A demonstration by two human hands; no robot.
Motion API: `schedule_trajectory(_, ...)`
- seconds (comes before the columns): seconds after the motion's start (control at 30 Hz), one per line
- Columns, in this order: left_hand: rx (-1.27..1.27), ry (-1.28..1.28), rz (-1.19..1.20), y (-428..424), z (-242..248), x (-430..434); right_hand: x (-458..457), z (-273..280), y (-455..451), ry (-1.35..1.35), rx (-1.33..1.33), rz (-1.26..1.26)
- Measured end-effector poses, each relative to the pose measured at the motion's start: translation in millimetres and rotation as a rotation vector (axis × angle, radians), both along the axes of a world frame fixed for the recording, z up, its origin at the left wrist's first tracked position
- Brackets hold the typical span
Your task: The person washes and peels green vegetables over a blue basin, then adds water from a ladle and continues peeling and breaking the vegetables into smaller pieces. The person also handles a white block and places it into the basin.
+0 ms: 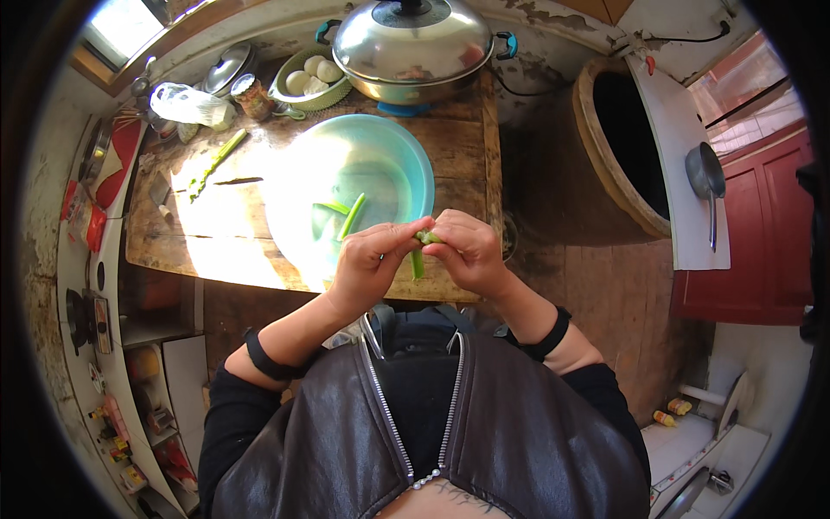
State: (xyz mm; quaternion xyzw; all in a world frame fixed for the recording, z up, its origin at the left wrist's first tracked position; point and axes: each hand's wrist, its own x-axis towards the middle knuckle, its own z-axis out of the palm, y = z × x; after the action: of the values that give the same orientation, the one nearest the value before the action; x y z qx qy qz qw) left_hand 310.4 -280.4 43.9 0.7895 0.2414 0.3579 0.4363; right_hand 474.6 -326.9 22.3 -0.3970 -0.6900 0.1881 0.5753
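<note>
My left hand (pixel 373 256) and my right hand (pixel 472 252) meet over the near right rim of a turquoise plastic basin (pixel 425 175). Between their fingertips both pinch a piece of green vegetable stalk (pixel 428 237). Just below the fingers, a green stalk piece (pixel 417 265) shows over the wooden table (pixel 454 156); whether it joins the held piece I cannot tell. Cut green stalk pieces (pixel 352 216) lie inside the basin, whose left side is washed out by sunlight. Farther left on the table rests a long green stalk with a leafy end (pixel 217 165).
A lidded steel wok (pixel 412 52) stands behind the basin, beside a green basket (pixel 311 97) of white, round items. A jar (pixel 253 97), a plastic bag (pixel 191 105) and a cleaver (pixel 159 191) are at left. A large earthenware vat (pixel 587 130) stands right of the table.
</note>
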Motion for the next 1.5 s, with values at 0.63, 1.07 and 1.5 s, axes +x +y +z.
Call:
schedule_trajectory(0.63, -0.885, -0.36, 0.064, 13.8, -23.7, -2.7, -10.0, -13.5, -8.2, 0.228, -0.777, 0.143)
schedule_trajectory(1.07, -1.022, -0.73, 0.251, 41.7, -45.1, -6.3, 3.1, -62.4, -47.6, -0.228, -0.718, -0.006)
schedule_trajectory(1.5, -1.052, -0.899, 0.551, 78.9, -87.3, -27.7, 31.6, -93.3, -95.8, -0.252, -0.883, 0.03)
